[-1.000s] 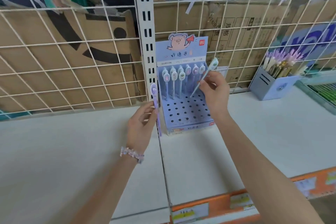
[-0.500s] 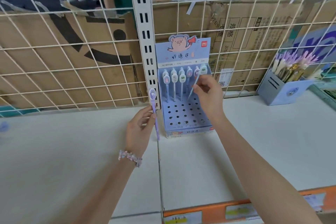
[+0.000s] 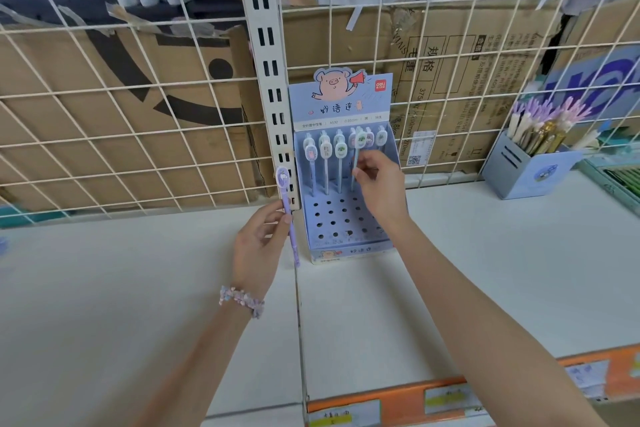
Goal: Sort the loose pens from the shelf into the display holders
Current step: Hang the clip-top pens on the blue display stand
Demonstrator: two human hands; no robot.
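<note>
Pens are the concern, and they sit in three places: a back row already standing in the display holder (image 3: 341, 218), one pale blue pen (image 3: 356, 163) pinched between the fingers (image 3: 360, 173) of the right hand (image 3: 381, 184), and one purple pen (image 3: 289, 218) held upright in the left hand (image 3: 258, 246), beside the holder's left wall. The white shelf (image 3: 138, 305) is smooth, flat laminate, split by a thin seam, so anything dropped would likely roll toward the orange price rail (image 3: 433, 395) at the front. The holder is light folded card, a stepped blue tray with a grid of round holes and a tall backing card printed with a pig; a hard push down could tip it or shove it back against the wire grid (image 3: 138, 135). The blue pen's tip appears to be at a second-row hole, though the fingers hide the spot, so a miss onto the card between holes is possible. Its slim, slick plastic barrel carries a broad oval cap charm, and that charm crowds the neighbouring charms, which could knock a standing pen askew. The purple pen, gripped only by thumb and fingertips at mid-barrel, could slip while attention is elsewhere.
</note>
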